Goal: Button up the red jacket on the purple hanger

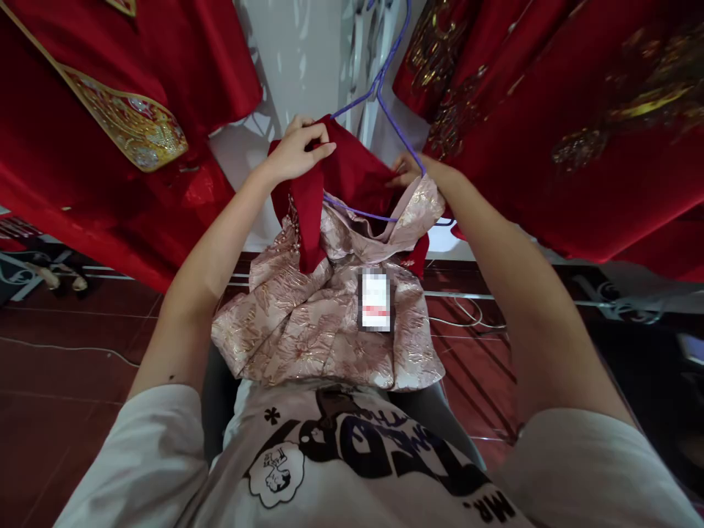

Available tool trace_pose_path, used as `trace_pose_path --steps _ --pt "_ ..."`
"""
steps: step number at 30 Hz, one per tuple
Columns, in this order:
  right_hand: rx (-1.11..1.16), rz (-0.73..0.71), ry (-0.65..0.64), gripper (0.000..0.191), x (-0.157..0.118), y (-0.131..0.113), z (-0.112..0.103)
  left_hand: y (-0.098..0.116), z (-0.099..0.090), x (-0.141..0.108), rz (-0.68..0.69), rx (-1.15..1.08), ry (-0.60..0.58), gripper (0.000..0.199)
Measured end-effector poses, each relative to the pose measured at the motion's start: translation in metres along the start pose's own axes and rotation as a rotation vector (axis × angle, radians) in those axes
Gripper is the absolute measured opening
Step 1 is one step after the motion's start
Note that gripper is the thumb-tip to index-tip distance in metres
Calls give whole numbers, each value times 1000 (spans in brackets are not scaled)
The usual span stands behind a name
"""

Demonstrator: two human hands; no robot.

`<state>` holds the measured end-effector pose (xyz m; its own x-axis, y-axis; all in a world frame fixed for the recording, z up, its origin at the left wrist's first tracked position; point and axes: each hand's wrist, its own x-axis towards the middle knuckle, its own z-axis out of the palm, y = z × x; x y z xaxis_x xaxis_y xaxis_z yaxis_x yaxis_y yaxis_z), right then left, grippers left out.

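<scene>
A purple wire hanger hangs in front of me, its lower bar passing through the neck opening of a pink brocade dress with gold patterning. Over the hanger's upper left lies a red garment, one strip of it falling down the dress front beside some beading. My left hand is closed on the red cloth at its upper left edge. On the other side, my right hand pinches the red cloth by the hanger's right arm; its fingers are partly hidden. A blurred white tag rests on the dress front.
Red garments with gold embroidery hang close on the left and right. Behind the hanger is a pale wall. White metal rack bars and a white cable run low over the red tiled floor.
</scene>
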<state>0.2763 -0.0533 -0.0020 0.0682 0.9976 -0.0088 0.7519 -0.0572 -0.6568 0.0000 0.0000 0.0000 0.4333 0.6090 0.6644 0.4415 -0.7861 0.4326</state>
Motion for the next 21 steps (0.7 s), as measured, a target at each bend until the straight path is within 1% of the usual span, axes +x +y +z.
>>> trace_pose_path --steps 2,4,5,6,9,11,13,15,17,19,21 --pt "17 -99 269 49 -5 1 -13 -4 -1 -5 9 31 8 49" --pt "0 -199 518 46 -15 2 -26 -9 -1 -10 18 72 26 51" --pt "-30 -242 606 43 -21 3 -31 -12 -1 -13 20 84 42 52" --pt "-66 -276 662 40 -28 4 -35 -13 1 -16 20 88 62 51" --pt "-148 -302 710 32 -44 15 -44 -14 9 -25 14 74 105 52" --pt "-182 -267 750 31 -51 29 -47 -10 16 -32 14 84 113 55" --pt "-227 -230 793 34 -57 44 -49 -4 26 -39 17 118 132 57" --pt "-255 -224 818 38 -64 57 -50 2 36 -45 14 149 173 58" --pt "-242 -216 841 39 -73 65 -47 6 45 -49 6 167 219 58" --pt "-204 -175 818 37 -82 65 -41 9 51 -52 0 163 255 57" --pt "-176 -138 751 36 -88 61 -34 10 54 -53 4 140 282 55"
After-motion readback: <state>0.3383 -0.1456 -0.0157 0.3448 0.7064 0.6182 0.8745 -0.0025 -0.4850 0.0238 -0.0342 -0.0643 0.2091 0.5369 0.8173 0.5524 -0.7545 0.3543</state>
